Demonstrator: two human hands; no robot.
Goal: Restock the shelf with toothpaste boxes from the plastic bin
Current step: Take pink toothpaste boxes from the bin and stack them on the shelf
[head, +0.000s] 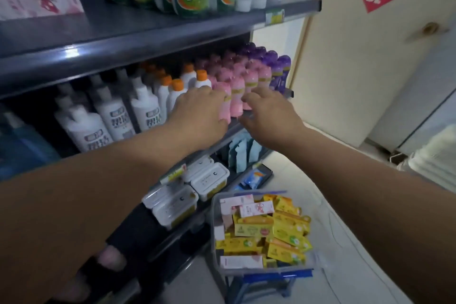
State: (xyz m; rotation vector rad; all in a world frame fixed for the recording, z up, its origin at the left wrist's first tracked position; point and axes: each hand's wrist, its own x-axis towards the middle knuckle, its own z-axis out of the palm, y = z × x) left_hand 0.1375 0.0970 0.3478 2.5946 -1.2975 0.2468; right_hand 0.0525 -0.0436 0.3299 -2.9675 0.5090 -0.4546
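Both forearms (111, 175) fill the foreground, reaching to the front edge of the shelf (138, 27) near its right end. There the left grip (199, 106) and right grip (269, 112) curl toward the pink bottles (249, 76). Blur hides whether either is clenched on one, and neither carries a box. Packed rows stand right at that edge, so I judge a nudge could tip a bottle off the front onto the white tubs (212, 177) or into the plastic bin (214, 232) beneath. That bin sits on a small blue stool (266, 285) on the floor, below the shelf's right corner, and a knock from the sandalled foot (111, 259) nearby might upset it. White bottles (106, 111) and purple bottles (277, 69) flank the pink ones and leave no visible gap. They bar the way for the toothpaste boxes (283, 229), which lie heaped in the bin.
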